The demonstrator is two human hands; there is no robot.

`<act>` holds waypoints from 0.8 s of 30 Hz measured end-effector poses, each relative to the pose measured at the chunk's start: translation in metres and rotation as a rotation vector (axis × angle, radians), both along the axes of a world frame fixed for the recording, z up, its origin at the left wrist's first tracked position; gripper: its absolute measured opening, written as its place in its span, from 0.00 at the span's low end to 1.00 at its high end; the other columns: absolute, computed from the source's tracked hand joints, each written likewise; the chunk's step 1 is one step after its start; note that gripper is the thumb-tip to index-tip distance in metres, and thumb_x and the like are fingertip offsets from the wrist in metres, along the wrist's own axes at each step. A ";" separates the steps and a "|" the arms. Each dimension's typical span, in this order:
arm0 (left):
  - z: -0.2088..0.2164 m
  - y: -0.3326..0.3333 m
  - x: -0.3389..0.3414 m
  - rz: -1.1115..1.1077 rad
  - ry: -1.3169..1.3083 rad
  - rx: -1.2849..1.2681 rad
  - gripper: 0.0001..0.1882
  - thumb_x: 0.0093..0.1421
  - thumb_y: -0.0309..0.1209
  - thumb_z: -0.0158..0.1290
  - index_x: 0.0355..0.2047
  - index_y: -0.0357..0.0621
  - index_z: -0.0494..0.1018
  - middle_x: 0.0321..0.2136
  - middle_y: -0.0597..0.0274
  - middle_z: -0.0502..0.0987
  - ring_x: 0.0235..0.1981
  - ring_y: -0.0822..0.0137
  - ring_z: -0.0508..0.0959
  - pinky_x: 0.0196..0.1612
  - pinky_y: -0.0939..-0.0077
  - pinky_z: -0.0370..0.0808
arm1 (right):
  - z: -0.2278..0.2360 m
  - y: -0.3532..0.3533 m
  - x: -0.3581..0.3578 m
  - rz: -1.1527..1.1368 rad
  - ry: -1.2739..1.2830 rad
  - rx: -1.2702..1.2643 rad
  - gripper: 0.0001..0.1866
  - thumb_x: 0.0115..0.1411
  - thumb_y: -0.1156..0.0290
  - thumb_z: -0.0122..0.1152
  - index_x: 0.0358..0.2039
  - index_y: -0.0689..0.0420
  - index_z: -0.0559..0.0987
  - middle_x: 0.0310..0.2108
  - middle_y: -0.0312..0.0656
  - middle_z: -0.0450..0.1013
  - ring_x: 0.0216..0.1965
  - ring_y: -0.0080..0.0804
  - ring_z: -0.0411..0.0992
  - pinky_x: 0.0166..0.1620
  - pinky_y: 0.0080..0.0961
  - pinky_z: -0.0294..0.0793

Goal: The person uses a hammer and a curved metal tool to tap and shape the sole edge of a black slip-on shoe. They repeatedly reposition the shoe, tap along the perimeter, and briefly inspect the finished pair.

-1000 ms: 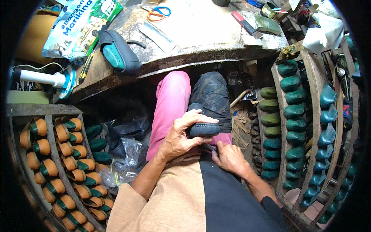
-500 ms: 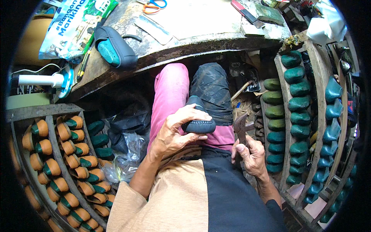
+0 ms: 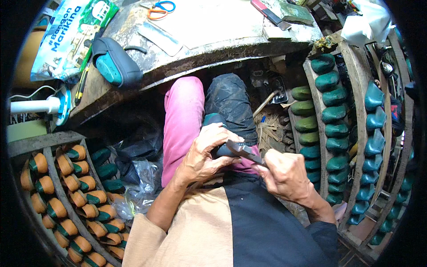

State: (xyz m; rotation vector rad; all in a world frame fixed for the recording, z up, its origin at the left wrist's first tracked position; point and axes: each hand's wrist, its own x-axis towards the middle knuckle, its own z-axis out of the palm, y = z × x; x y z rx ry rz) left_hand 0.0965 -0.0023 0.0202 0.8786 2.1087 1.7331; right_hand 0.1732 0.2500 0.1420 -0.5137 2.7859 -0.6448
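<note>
Over my lap, a dark shoe (image 3: 215, 119) on a last is gripped by my left hand (image 3: 205, 149), with fingers over its top and thumb below. Much of the shoe is hidden by that hand. My right hand (image 3: 288, 175) is closed around rusty metal lasting pincers (image 3: 245, 154), whose curved end lies at the shoe's near end, by my left fingers. Whether the jaws grip the shoe's edge, I cannot tell.
Ahead, the worn workbench (image 3: 200, 55) carries another dark shoe (image 3: 130, 66), scissors (image 3: 156, 10) and a red-handled knife (image 3: 267, 13). Tan shoes on lasts (image 3: 57, 207) fill a left rack; green lasts (image 3: 333, 114) line right racks. A wooden-handled hammer (image 3: 265, 103) lies beyond my knee.
My right hand has raised the pincers and moved left to the shoe. My left hand still holds the shoe, now tilted differently. The whole view has shifted slightly.
</note>
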 end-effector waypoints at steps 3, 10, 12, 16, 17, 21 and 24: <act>0.000 0.000 0.001 0.003 0.010 0.035 0.25 0.57 0.34 0.77 0.54 0.47 0.85 0.47 0.61 0.88 0.55 0.56 0.86 0.76 0.49 0.68 | -0.001 0.001 -0.003 -0.070 0.151 -0.221 0.14 0.66 0.66 0.75 0.37 0.59 0.76 0.27 0.47 0.75 0.25 0.51 0.80 0.28 0.45 0.77; -0.002 -0.005 0.003 -0.002 0.003 0.049 0.25 0.54 0.34 0.79 0.52 0.45 0.86 0.48 0.60 0.88 0.57 0.53 0.84 0.75 0.50 0.68 | -0.009 0.011 -0.007 -0.047 0.132 -0.055 0.16 0.67 0.64 0.76 0.34 0.58 0.76 0.26 0.48 0.74 0.22 0.49 0.78 0.27 0.47 0.75; -0.003 -0.005 0.002 0.006 -0.067 0.108 0.27 0.52 0.35 0.82 0.50 0.44 0.85 0.50 0.57 0.90 0.59 0.51 0.86 0.77 0.45 0.66 | -0.009 0.013 -0.006 -0.032 0.084 -0.124 0.16 0.67 0.63 0.76 0.34 0.57 0.75 0.27 0.47 0.74 0.23 0.49 0.78 0.27 0.46 0.75; -0.003 -0.001 0.003 0.053 0.005 0.103 0.24 0.55 0.34 0.79 0.51 0.47 0.86 0.47 0.61 0.88 0.55 0.53 0.83 0.71 0.53 0.70 | -0.011 0.011 -0.007 -0.038 0.067 -0.049 0.15 0.64 0.70 0.76 0.31 0.58 0.75 0.24 0.49 0.70 0.22 0.53 0.75 0.27 0.47 0.71; -0.003 -0.001 0.002 0.017 0.019 0.050 0.23 0.57 0.34 0.78 0.51 0.47 0.85 0.47 0.60 0.88 0.55 0.54 0.84 0.71 0.53 0.70 | -0.012 0.010 -0.008 -0.034 0.082 -0.057 0.15 0.64 0.70 0.76 0.32 0.58 0.75 0.23 0.49 0.70 0.22 0.53 0.75 0.27 0.47 0.71; 0.001 0.001 0.003 0.060 -0.038 0.171 0.22 0.58 0.35 0.77 0.52 0.47 0.86 0.47 0.61 0.88 0.54 0.55 0.85 0.77 0.51 0.66 | -0.012 0.004 -0.009 -0.051 0.078 -0.207 0.14 0.65 0.69 0.75 0.31 0.58 0.75 0.23 0.49 0.71 0.23 0.54 0.76 0.28 0.47 0.73; 0.002 0.001 -0.002 -0.015 -0.047 0.045 0.23 0.58 0.35 0.78 0.53 0.47 0.86 0.46 0.62 0.89 0.53 0.57 0.87 0.76 0.50 0.67 | -0.010 -0.001 -0.012 0.010 -0.044 -0.042 0.14 0.66 0.68 0.73 0.31 0.57 0.75 0.24 0.49 0.73 0.23 0.54 0.76 0.28 0.47 0.73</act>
